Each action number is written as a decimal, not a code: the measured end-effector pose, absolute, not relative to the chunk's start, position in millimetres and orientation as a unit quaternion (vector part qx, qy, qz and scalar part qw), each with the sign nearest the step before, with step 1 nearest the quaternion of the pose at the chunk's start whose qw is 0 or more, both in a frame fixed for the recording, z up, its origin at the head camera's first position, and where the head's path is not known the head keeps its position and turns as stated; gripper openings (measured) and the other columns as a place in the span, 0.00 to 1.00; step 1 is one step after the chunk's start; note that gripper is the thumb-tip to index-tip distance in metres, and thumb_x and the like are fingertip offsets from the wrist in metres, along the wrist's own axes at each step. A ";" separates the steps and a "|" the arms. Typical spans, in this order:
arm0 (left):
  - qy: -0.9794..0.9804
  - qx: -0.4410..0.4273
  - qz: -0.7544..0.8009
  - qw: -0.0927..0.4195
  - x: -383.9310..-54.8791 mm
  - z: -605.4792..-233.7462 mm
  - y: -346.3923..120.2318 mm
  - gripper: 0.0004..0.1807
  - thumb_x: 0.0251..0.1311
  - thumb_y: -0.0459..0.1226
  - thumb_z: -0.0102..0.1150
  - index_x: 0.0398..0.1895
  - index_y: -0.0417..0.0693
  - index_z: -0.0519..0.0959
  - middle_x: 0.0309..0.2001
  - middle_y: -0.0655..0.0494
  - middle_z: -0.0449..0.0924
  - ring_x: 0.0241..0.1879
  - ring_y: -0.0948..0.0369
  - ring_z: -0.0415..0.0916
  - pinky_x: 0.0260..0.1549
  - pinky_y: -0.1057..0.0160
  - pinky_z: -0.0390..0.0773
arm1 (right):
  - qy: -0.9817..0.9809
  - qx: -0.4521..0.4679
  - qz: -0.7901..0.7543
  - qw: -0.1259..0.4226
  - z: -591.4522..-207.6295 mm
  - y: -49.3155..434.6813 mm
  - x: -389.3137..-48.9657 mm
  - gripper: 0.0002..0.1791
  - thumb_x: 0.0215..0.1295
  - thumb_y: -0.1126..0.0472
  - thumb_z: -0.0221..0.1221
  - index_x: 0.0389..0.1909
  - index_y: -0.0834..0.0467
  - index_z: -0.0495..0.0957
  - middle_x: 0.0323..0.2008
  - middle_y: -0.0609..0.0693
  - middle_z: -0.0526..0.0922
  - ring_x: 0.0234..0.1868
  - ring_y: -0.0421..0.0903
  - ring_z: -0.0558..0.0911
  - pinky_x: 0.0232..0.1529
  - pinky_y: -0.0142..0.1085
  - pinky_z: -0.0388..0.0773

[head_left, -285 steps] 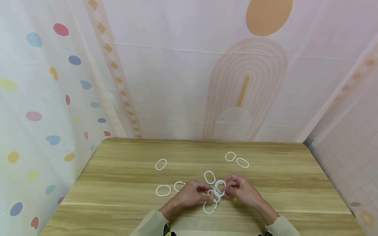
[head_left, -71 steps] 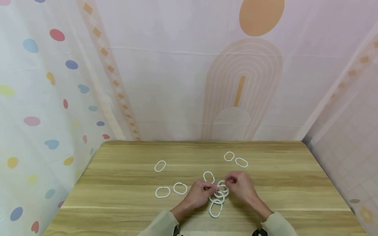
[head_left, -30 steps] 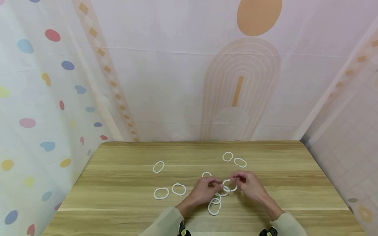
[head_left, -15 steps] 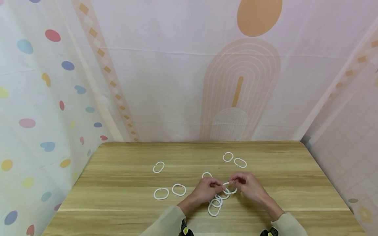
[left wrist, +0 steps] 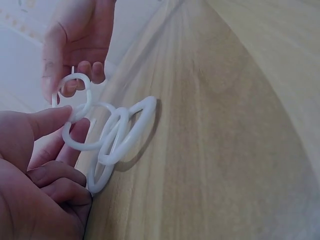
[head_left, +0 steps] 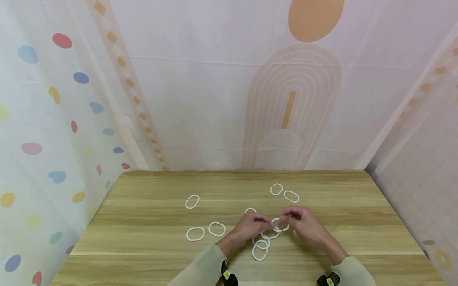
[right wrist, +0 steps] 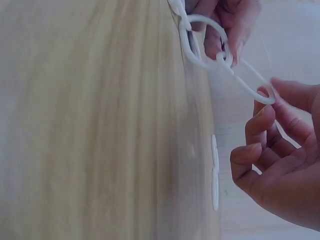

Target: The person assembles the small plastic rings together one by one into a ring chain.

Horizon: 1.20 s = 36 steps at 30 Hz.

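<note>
A short chain of white plastic oval links (head_left: pixel 260 260) runs up from the table toward both hands in the head view. My left hand (head_left: pixel 250 226) pinches the chain between thumb and finger where its end link meets the second link (right wrist: pixel 187 47). The right hand (head_left: pixel 304 224) pinches the far side of the end link (right wrist: pixel 245 89), fingertips curled. In the left wrist view the end link is raised off the table and threads through the second one. Lower links (left wrist: pixel 132 135) lean on each other at the tabletop. My left fingers partly hide the joint.
Loose white links lie apart on the wooden table (head_left: pixel 143 254): two at the back right (head_left: pixel 291 201), several on the left (head_left: pixel 195 240), and one (head_left: pixel 250 208) partly behind my left hand. A patterned cloth (head_left: pixel 200 99) hangs behind the table.
From a bunched cluster several seconds ago, the chain now extends up and right, with its end link between the hands. In the last half second, both hands rise slightly with that link.
</note>
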State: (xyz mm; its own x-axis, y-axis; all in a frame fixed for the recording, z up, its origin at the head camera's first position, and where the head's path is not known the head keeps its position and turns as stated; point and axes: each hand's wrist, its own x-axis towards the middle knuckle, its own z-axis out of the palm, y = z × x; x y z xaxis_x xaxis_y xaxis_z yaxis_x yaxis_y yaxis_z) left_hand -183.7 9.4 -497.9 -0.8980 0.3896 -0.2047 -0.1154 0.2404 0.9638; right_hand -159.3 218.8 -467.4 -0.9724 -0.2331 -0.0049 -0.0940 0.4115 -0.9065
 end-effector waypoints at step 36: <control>0.733 0.099 0.638 0.216 -182.0 -503.1 9.9 0.08 0.53 0.31 0.71 0.36 0.37 0.85 0.30 0.50 0.87 0.29 0.64 0.81 0.31 0.69 0.75 | 0.899 0.008 -0.437 0.009 -489.9 258.9 -225.4 0.23 0.58 0.63 0.68 0.53 0.68 0.79 0.35 0.57 0.80 0.38 0.48 0.74 0.41 0.38 0.68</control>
State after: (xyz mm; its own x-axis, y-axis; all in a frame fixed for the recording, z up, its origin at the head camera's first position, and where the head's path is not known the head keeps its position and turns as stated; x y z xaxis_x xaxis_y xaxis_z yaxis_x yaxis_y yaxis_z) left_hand -182.0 9.9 -503.1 -0.8874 0.4197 -0.1906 -0.1308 0.1674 0.9772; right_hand -225.4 258.9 -489.9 -0.9997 0.0075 -0.0232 0.0229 0.6175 -0.7863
